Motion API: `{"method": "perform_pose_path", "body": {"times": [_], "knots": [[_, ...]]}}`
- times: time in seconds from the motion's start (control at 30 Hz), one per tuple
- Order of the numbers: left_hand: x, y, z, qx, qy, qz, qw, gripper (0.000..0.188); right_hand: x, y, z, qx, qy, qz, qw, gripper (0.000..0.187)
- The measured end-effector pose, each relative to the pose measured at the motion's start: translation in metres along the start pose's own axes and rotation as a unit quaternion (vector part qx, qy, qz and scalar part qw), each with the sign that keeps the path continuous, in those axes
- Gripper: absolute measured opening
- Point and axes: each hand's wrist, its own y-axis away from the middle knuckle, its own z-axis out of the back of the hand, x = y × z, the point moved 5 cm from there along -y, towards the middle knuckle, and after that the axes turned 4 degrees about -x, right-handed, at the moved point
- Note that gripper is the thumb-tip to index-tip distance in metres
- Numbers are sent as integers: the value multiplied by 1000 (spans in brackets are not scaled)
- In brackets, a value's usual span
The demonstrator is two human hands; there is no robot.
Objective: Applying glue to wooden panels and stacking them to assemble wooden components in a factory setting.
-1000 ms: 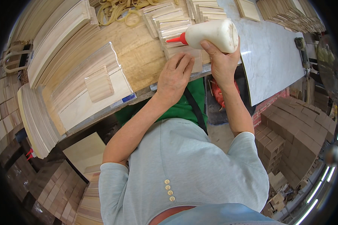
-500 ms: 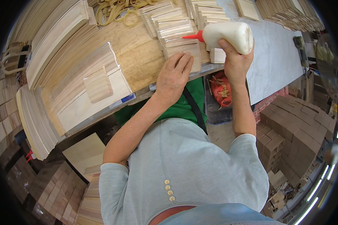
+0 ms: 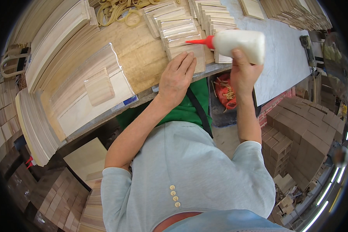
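My right hand [image 3: 246, 73] is wrapped round a white squeeze glue bottle [image 3: 241, 43] with a red pointed nozzle. The bottle lies nearly level, its tip pointing left over a row of overlapping thin wooden panels [image 3: 178, 29]. White glue lines show along the panels' exposed edges. My left hand [image 3: 178, 79] lies with its fingers stretched out on the nearest panel [image 3: 198, 58] of that row, close to the bench's front edge. Whether the nozzle tip touches the wood I cannot tell. A second overlapping row of panels [image 3: 216, 17] lies behind the bottle.
On the left, a larger board [image 3: 73, 116] has a small wooden block [image 3: 99, 88] on top and glue along its edges. Tall stacks of boards [image 3: 58, 38] stand beyond it. Yellow bands [image 3: 120, 11] lie at the back. Below the bench is a dark bin [image 3: 220, 120] with a red bag [image 3: 225, 91].
The glue bottle has shifted slightly right and nearer, and its base has turned out of sight. Its red tip has come slightly nearer and left. My left hand stays on the panel.
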Motion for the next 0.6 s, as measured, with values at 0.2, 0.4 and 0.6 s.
{"method": "perform_pose_path", "body": {"times": [0.2, 0.4, 0.6], "knots": [[-1, -3, 1, -3, -8, -3, 1000, 39, -25, 11, -17, 47, 41, -34, 998, 56], [1, 1, -2, 0, -21, -16, 1000, 39, -29, 12, -24, 67, 38, -8, 997, 60], [0, 0, 0, -1, -8, -2, 1000, 40, -21, 3, 1, 38, 121, 31, 991, 60]]}}
